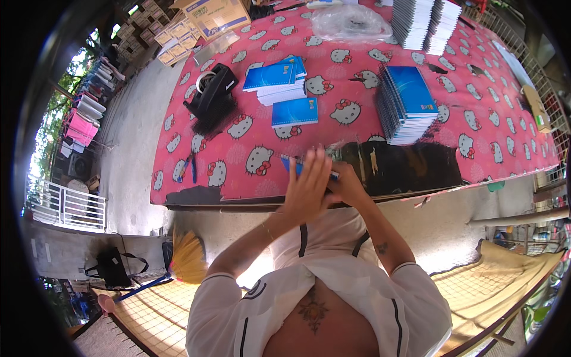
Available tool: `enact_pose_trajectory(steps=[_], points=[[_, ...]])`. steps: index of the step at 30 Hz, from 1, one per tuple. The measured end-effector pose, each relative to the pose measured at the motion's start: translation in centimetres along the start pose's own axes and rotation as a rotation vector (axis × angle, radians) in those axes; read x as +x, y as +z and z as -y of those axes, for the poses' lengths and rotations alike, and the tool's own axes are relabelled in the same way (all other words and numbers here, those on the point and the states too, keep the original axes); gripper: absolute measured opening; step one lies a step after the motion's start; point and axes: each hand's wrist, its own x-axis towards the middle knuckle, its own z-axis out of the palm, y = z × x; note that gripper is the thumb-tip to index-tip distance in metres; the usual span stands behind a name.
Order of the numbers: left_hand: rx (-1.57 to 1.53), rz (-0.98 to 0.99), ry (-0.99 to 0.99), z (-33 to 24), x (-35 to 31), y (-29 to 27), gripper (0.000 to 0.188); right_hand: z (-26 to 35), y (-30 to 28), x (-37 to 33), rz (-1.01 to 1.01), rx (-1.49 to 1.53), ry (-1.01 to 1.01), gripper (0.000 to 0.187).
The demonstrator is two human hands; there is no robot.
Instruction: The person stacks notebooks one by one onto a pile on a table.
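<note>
At the table's near edge, a small blue notebook is mostly hidden by my hands. My left hand lies over it with the fingers stretched out. Around its right end, my right hand is closed. Beyond them, a single blue notebook lies flat, beside a low pile of blue-covered notebooks. To the right stands a tall stack of spiral-bound blue notebooks.
A black tape dispenser and blue-handled scissors are on the left of the pink patterned table cover. Clear plastic wrap, white spiral-bound stacks and a cardboard box sit far back.
</note>
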Motion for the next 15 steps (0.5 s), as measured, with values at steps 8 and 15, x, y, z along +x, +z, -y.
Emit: enact_pose_trajectory(steps=[8,15], points=[[-0.047,-0.160,-0.001,0.5,0.7,-1.6,0.050,1.7,-0.9,0.1,0.039,-0.087,0.011,0.030],[-0.264,-0.248,0.053,2.0,2.5,-2.4,0.018,5.7,-6.9,-0.6,0.084,0.023,0.091,0.025]])
